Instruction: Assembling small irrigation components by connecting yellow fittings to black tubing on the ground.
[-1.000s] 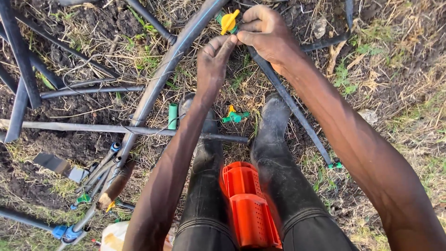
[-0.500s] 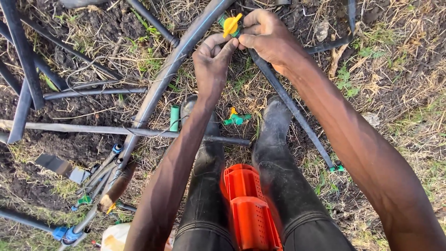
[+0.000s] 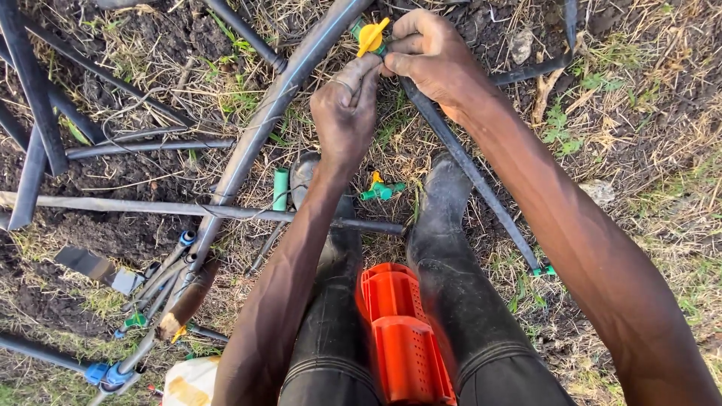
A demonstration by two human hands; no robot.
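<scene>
While both hands' fingers pinch yellow-handled valve [image 3: 370,35], pipes crowd left; right ground open.

A single head-worn camera looks steeply down from above the person's own arms and black boots [image 3: 444,195]. It sits close, facing the grassy ground [image 3: 647,150] ahead of the feet.

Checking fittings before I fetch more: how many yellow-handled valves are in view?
2. One valve is at the top, held by the right hand and touched by the left hand. Another lies on the ground between the boots. More may be hidden among the pipes.
</scene>
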